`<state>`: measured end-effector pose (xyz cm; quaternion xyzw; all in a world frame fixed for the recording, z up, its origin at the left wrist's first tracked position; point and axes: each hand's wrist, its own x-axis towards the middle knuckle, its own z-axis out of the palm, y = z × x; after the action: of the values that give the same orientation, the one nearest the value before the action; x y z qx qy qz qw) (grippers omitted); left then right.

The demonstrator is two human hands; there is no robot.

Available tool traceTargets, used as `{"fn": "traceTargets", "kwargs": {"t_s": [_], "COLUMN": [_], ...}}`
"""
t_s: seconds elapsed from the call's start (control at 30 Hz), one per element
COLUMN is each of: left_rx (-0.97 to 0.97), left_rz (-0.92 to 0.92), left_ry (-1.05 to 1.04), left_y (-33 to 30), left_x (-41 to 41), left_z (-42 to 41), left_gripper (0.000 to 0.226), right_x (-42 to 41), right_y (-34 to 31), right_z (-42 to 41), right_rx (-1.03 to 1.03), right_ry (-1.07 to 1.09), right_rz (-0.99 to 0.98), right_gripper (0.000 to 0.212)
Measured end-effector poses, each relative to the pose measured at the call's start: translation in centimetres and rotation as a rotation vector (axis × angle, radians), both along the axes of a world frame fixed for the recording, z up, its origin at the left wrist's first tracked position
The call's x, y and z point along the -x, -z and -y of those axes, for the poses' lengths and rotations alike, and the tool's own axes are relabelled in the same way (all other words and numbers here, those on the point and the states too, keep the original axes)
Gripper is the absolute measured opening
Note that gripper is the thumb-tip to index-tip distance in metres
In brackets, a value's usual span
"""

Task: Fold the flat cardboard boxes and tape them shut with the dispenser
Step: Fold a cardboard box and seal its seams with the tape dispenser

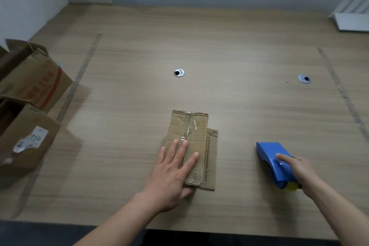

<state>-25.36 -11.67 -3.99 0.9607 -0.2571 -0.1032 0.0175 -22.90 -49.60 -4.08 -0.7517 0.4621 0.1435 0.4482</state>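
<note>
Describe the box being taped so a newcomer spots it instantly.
On the wooden table, look near the front edge, centre. The small box lies under the left hand, with clear tape along its seam; unlike the big open boxes at left, it is closed.

A wooden table (229,46) seen from above. The left hand (171,173) lies flat, fingers straight, on a small cardboard box (196,136) with clear tape along its middle seam. Well to the right, the right hand (297,168) grips a blue tape dispenser (273,158). Two larger open cartons (30,106) stand at the left edge.
</note>
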Motion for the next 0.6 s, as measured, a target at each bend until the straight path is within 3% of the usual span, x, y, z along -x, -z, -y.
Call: {"fn": "traceTargets", "kwargs": {"t_s": [0.13, 0.23, 0.33, 0.4, 0.5, 0.6], "left_rx": [0.061, 0.133, 0.299, 0.342, 0.245, 0.114], "left_rz": [-0.04, -0.107, -0.067, 0.023, 0.05, -0.03], "left_ry": [-0.026, -0.091, -0.217, -0.307, -0.38, -0.255], "left_y": [-0.8, -1.7, -2.3, -2.3, -3.0, -2.9], "left_x": [-0.1, -0.3, -0.5, -0.9, -1.8, -2.5], "left_z": [0.0, 0.0, -0.4, -0.6, -0.5, -0.1], "left_gripper": [0.091, 0.095, 0.089, 0.085, 0.087, 0.09], "right_x": [0.4, 0.0, -1.0, -1.6, -2.6, -4.2], "right_y": [-0.9, -3.6, -5.7, -5.8, -5.2, -4.2], "right_z": [0.1, -2.0, -6.7, -10.6, -16.4, -20.2], "right_rx": [0.225, 0.419, 0.286, 0.11, -0.013, 0.087], "right_ry": [-0.051, -0.103, -0.166, -0.277, -0.472, -0.627], "right_rz": [0.017, 0.161, 0.413, 0.448, 0.416, 0.362], "right_gripper": [0.079, 0.07, 0.05, 0.052, 0.077, 0.102]}}
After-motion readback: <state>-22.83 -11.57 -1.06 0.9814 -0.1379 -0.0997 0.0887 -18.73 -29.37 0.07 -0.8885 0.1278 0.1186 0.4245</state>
